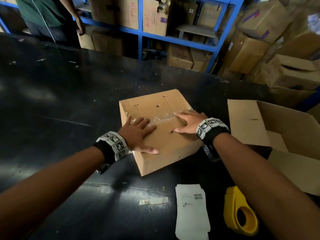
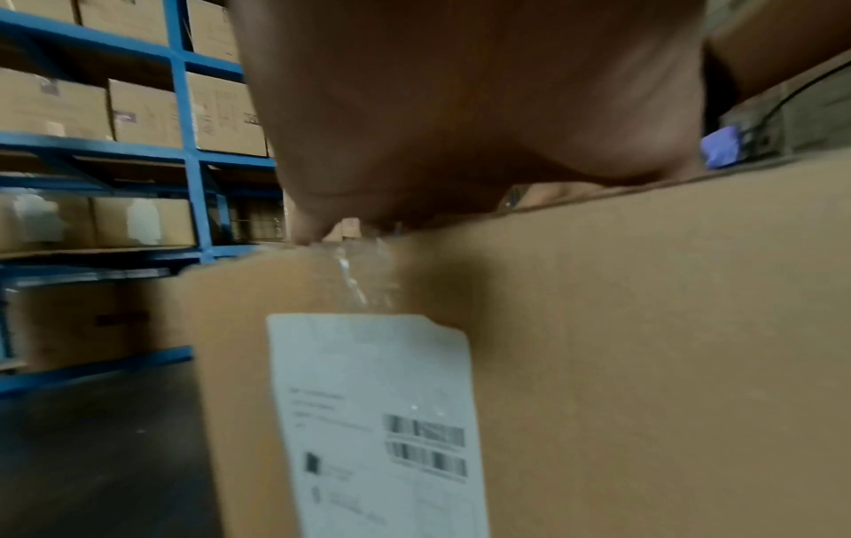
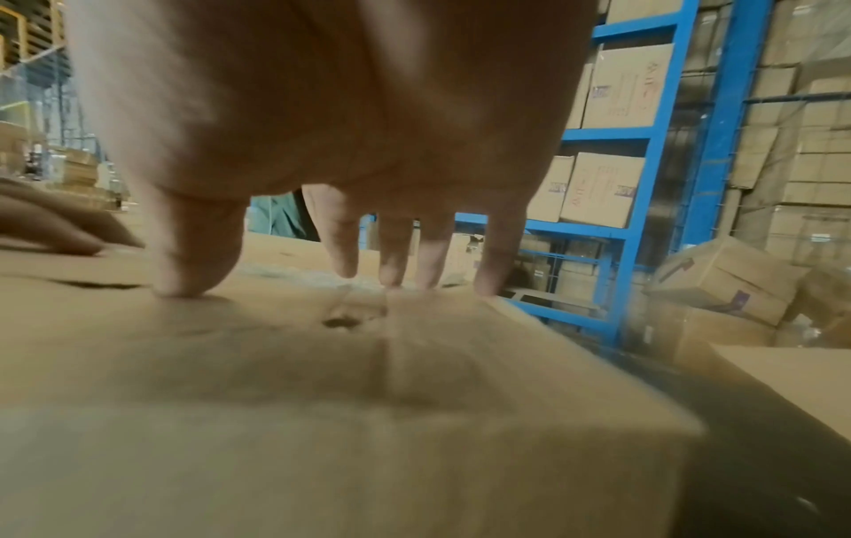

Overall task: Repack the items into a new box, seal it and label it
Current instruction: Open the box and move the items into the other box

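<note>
Two flat hands, the left hand (image 1: pixel 138 131) and right hand (image 1: pixel 187 121), fingers spread apart, press the box (image 1: pixel 161 135) top, likely so the tape (image 1: pixel 161 118) sticks down.

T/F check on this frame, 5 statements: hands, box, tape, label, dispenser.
1. Both hands lie flat on top of the closed box. True: left hand and right hand press it with straight fingers.
2. Clear tape runs along the top seam. True.
3. The right hand holds the yellow tape dispenser. False: it lies on the black table, near the right forearm.
4. The closed box carries no label. False: the left wrist view shows a white barcode label on its side.
5. The open box stands left of the closed one. False: it stands to its right.
</note>
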Demonstrator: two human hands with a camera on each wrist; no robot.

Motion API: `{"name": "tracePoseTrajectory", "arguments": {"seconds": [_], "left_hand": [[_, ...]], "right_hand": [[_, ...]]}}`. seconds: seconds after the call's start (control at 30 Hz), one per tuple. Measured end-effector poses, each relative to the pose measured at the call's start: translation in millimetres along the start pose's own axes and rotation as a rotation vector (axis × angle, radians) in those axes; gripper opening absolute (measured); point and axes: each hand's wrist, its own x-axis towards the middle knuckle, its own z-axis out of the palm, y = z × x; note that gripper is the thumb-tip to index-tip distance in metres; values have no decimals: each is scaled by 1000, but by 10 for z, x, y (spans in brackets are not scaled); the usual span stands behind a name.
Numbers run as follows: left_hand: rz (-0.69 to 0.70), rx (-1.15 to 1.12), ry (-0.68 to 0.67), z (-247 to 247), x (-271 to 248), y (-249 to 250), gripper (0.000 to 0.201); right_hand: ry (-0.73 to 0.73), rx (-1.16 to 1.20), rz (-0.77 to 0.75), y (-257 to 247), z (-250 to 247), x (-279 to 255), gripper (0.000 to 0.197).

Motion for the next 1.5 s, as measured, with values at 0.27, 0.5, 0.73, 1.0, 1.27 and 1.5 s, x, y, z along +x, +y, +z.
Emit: {"name": "tracePoseTrajectory", "arguments": {"seconds": [0.27, 0.5, 0.73, 1.0, 1.27, 1.5], "left_hand": [[118, -117, -98, -335, 360, -564, 115], [65, -79, 55, -187, 508, -398, 82], [-31, -340, 240, -379, 520, -384, 34], [51, -413, 456, -699, 181, -336, 29], [24, -810, 482, -774, -423, -164, 13], [23, -1035, 406, -574, -967, 86, 18]], "right_hand": [[17, -6, -2, 96, 7, 88, 86], [-86, 44, -7, 99, 68, 89, 96], [107, 174, 7, 78, -53, -100, 91], [265, 298, 36, -71, -214, -529, 78], [379, 625, -131, 6, -316, -1029, 31], [163, 621, -268, 154, -228, -1375, 34]]}}
